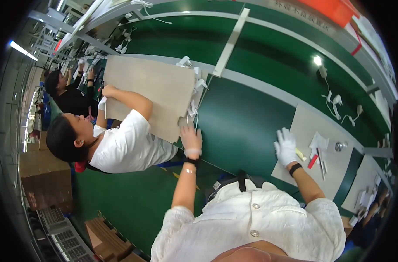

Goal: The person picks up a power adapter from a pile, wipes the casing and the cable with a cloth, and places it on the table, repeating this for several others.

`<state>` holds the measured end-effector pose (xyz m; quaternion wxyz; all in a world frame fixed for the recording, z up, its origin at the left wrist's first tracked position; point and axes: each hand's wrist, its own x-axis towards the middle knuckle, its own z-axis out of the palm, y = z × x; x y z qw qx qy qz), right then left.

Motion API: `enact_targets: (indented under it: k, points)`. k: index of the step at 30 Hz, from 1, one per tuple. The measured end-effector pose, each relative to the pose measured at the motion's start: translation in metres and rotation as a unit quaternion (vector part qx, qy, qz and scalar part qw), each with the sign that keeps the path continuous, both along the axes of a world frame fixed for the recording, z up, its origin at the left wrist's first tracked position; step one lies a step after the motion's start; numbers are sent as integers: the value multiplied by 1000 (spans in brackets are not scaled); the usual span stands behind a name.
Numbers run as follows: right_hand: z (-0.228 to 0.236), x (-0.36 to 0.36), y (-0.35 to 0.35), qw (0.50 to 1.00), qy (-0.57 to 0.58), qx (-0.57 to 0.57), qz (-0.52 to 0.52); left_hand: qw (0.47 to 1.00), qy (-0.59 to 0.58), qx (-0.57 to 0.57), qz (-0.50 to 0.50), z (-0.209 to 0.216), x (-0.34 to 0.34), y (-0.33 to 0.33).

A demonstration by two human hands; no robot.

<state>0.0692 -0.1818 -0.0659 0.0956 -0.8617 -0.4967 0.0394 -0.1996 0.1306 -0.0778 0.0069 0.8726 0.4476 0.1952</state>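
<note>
My left hand (191, 140) reaches to the right edge of a tan cardboard sheet (151, 83), its fingers stretched out and slightly blurred. Just beyond its fingertips hangs a bundled white cable (192, 108), and a strand of it runs down by the fingers. White power adapters (184, 62) sit farther back along the same edge. My right hand (286, 146), in a white glove, lies with fingers spread over the green work mat (247, 118), beside a second tan sheet. Near it are a pale yellow stick-like item (300, 154) and a red item (313, 161).
On the right sheet (288, 171) lie a pen (324, 166), a white cloth (319, 143) and a small round metal object (339, 146). A co-worker in a white shirt (129, 144) leans over the left sheet. A lit bulb (317, 60) and white plugs (336, 100) hang on the green panel.
</note>
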Motion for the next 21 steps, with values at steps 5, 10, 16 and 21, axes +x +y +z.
enact_targets:
  k: [5,10,16,21]
  points:
    - [-26,48,-71,995,-20,39,-88,976,188,-97,48,-15,31,56]
    - [-29,64,-94,982,-76,19,-174,963,254,-92,-16,-45,27,88]
    - [18,41,-44,971,-60,163,-167,958,268,-96,-34,-19,20,96]
    - [1,-10,48,955,271,117,-19,958,259,-88,-82,-7,1,45]
